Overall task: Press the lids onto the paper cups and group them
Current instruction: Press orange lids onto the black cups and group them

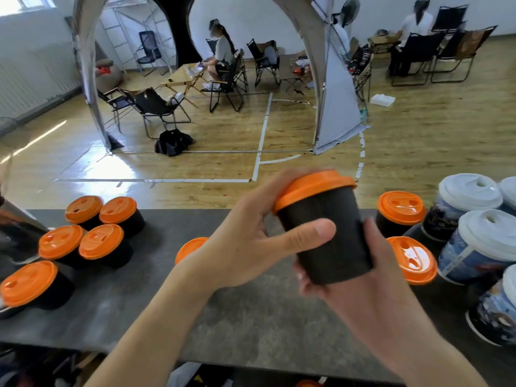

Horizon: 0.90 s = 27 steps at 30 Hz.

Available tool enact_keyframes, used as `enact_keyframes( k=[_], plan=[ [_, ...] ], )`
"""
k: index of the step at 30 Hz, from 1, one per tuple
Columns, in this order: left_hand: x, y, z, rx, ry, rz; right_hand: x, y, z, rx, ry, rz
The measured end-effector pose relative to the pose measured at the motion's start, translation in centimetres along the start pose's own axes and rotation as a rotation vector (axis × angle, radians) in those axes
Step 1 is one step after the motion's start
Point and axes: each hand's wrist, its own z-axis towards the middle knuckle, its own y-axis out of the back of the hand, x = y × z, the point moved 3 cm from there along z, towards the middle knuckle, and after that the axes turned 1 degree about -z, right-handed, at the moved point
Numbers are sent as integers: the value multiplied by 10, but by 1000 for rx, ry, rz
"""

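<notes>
Black paper cup (326, 241) with an orange lid (312, 188) on its rim, held tilted in both hands above the grey table (251, 317), near its far edge. The left hand (243, 241) grips the upper part: the thumb lies across the cup wall and the fingers curl behind the lid's edge. The right hand (371, 280) wraps the base from below and from the right side. At left, five lidded black cups (100, 243) stand close together on the table. At right, two more orange-lidded cups (401, 209) stand just beside a cluster of taller white-lidded printed cups (485, 241). A partly hidden lid (190, 247), also orange, shows behind the left wrist; whether a cup sits under it cannot be told.
</notes>
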Motion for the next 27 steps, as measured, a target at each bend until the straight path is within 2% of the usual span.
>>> enact_keyframes(
  k=[3, 6, 9, 11, 14, 17, 19, 24, 27],
  plan=[
    [25, 6, -18, 55, 56, 179, -5, 23, 0, -34, 65, -225],
    [66, 24, -52, -134, 249, 451, -21, 57, -2, -271, 72, -507],
    [109, 50, -98, -344, 464, 713, -46, 85, 0, -324, 92, -626],
    [138, 61, -126, -357, 620, 736, -59, 99, 3, -358, 112, -644],
    [171, 64, -151, -346, 719, 595, -74, 117, 9, -428, 100, -773],
    [186, 58, -159, -488, 669, 389, -84, 126, 11, -465, 99, -1049],
    [188, 50, -162, -560, 635, 291, -90, 130, 12, -443, 126, -1147],
    [176, 26, -158, -705, 497, 5, -93, 127, 13, -445, 163, -1167],
    [161, 17, -148, -793, 494, -215, -92, 125, 10, -449, 159, -1142]
  ],
)
